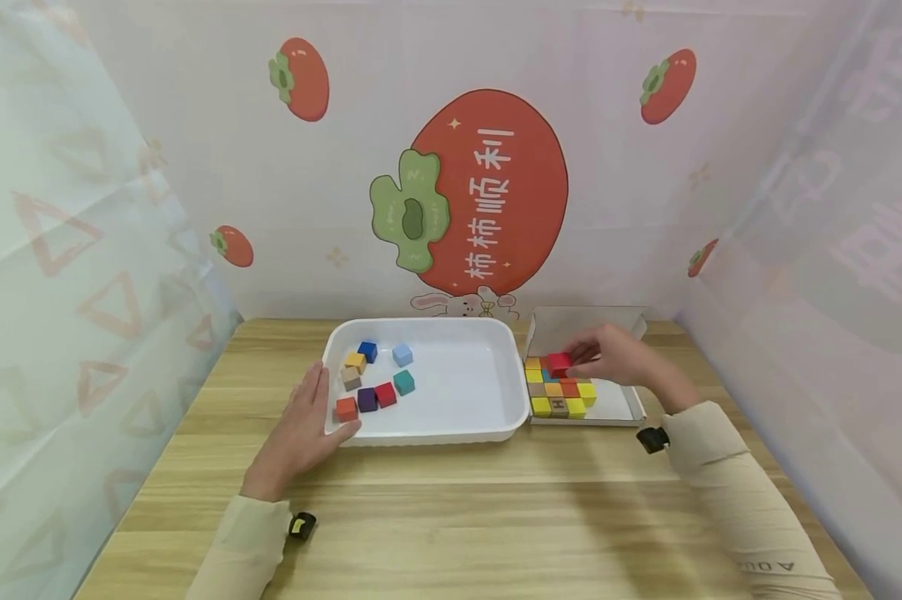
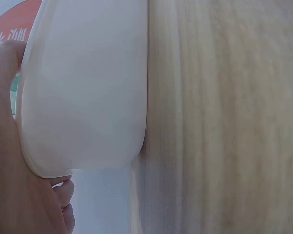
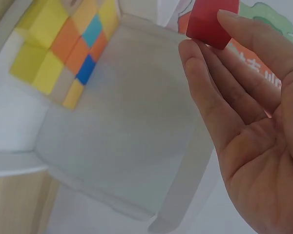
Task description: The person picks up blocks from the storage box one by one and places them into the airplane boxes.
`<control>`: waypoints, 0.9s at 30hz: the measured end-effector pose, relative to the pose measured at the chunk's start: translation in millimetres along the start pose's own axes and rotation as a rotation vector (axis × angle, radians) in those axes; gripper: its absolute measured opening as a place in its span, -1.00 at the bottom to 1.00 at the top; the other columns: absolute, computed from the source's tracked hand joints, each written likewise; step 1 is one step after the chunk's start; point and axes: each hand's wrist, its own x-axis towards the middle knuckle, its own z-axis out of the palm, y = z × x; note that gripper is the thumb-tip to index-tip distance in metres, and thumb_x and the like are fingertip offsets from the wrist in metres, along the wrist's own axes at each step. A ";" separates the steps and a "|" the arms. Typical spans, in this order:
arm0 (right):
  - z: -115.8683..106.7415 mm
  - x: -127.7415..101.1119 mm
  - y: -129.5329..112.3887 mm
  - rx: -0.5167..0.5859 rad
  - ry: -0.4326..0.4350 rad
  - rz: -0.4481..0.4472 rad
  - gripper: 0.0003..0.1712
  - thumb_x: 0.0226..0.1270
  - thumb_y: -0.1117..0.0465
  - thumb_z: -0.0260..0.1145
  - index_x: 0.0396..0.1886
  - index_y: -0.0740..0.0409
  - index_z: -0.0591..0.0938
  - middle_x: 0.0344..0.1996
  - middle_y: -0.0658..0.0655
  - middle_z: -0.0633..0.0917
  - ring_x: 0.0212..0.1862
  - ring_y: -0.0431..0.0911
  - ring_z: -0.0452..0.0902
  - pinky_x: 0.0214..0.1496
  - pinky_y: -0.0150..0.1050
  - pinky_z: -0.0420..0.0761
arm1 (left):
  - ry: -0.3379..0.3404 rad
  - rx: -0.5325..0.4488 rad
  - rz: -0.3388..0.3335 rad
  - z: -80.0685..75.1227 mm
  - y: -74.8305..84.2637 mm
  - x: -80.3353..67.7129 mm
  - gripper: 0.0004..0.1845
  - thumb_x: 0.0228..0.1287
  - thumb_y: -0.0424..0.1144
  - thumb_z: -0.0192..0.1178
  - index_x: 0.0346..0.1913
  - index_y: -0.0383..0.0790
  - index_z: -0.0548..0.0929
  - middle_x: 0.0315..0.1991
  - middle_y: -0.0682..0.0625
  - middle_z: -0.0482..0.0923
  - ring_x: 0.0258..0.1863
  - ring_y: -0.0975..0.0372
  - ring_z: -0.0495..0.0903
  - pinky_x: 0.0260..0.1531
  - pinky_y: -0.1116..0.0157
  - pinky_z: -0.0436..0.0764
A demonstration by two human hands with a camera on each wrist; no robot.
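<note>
Now, loose coloured cubes sit in the white tray just beside the left hand, fingers straight against its rim; right hand pinches a red cube (fingertips only) above the box of packed cubes.

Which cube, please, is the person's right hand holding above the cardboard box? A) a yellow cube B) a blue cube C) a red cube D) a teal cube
C: the right hand pinches a red cube at its fingertips, above the cardboard box.
</note>
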 end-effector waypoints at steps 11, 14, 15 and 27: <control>4.5 -34.7 34.3 -0.038 0.009 0.101 -0.68 0.37 0.20 0.52 0.04 0.25 0.76 -0.13 0.11 0.86 -0.10 -0.06 0.82 0.05 -0.03 0.82 | -0.003 -0.012 0.016 2.6 -3.1 3.4 0.23 0.37 0.35 0.19 0.71 -0.35 -0.22 0.75 -0.28 -0.34 0.73 -0.21 -0.25 0.65 -0.32 -0.06; 8.6 -40.9 43.8 -0.021 0.010 0.109 -0.66 0.36 0.20 0.53 0.04 0.27 0.76 -0.13 0.13 0.86 -0.10 -0.04 0.82 0.04 -0.03 0.82 | -0.004 -0.012 0.015 2.9 -3.2 3.7 0.24 0.37 0.37 0.19 0.71 -0.34 -0.23 0.75 -0.27 -0.34 0.73 -0.21 -0.25 0.65 -0.32 -0.05; 10.0 -42.5 46.6 -0.015 0.009 0.112 -0.66 0.36 0.21 0.53 0.04 0.28 0.76 -0.13 0.14 0.86 -0.10 -0.04 0.82 0.03 -0.05 0.82 | -0.004 -0.013 0.015 2.8 -3.2 3.9 0.24 0.36 0.37 0.18 0.71 -0.34 -0.24 0.75 -0.27 -0.34 0.73 -0.21 -0.25 0.64 -0.33 -0.05; 33.0 -52.7 79.2 0.061 0.003 0.181 -0.66 0.32 0.26 0.54 0.03 0.32 0.74 -0.11 0.19 0.84 -0.08 -0.02 0.80 0.01 -0.13 0.82 | 0.002 -0.018 0.020 3.9 -4.3 3.3 0.23 0.37 0.29 0.23 0.71 -0.35 -0.23 0.76 -0.27 -0.34 0.73 -0.21 -0.24 0.63 -0.33 -0.02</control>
